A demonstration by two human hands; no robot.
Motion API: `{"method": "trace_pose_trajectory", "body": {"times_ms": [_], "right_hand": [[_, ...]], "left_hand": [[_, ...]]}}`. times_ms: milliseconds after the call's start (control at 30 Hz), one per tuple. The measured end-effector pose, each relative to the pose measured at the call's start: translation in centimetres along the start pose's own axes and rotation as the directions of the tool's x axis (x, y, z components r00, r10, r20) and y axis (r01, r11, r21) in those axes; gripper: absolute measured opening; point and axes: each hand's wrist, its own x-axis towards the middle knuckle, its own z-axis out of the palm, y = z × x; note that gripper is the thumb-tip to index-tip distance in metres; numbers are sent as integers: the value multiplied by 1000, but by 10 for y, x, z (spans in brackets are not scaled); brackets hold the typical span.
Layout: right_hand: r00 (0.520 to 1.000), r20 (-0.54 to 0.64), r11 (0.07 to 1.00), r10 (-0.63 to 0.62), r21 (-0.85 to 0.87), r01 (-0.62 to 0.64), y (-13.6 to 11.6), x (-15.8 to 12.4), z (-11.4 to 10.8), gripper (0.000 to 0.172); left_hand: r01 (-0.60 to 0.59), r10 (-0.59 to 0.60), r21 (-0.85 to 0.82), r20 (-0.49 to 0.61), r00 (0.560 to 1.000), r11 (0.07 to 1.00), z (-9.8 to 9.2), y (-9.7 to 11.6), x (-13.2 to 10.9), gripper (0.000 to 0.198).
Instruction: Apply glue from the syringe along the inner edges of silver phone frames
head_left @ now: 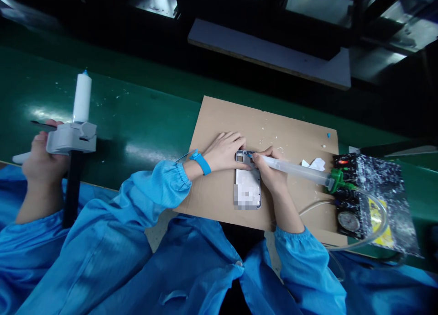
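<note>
One phone frame (247,181), flat silver metal with rounded corners, lies on a tan cardboard sheet (219,123). Left hand (224,150) rests flat, fingers spread, on its top edge. Right hand (270,169) clamped around a clear plastic syringe (297,169), tip at frame's upper corner; green cap, thin tube trailing. Cardboard speckled white. Green glossy worktop (137,118), dark surroundings.
</note>
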Motion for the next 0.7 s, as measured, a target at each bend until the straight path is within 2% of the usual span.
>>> {"method": "trace_pose_trajectory", "body": {"times_ms": [300,467,533,600,633,667,700], "right_hand": [[999,-50,999,-2,49,4,-1,0,-1,34],[989,-131,986,72,160,-51,4,3,-5,36],[977,-184,974,109,218,-67,8,5,-4,39],[963,-233,947,134,316,-56,12,8,-2,43],[955,-253,930,154,363,-54,14,9,-1,45],[950,-263,918,169,393,-54,15,10,0,46],[945,-272,911,181,409,-57,16,10,1,48]], "left_hand": [[-4,4,-11,15,1000,1000,1,-3,1,56],[5,-6,18,50,999,1000,-2,1,2,61],[-4,0,56,62,998,998,-9,-4,6,64],[33,-33,113,-5,999,993,-21,-21,11,69],[90,-78,144,-88,993,985,-30,-32,14,70],[169,-135,166,-201,970,972,-39,-45,15,69],[258,-193,169,-324,926,951,-49,-57,16,66]]}}
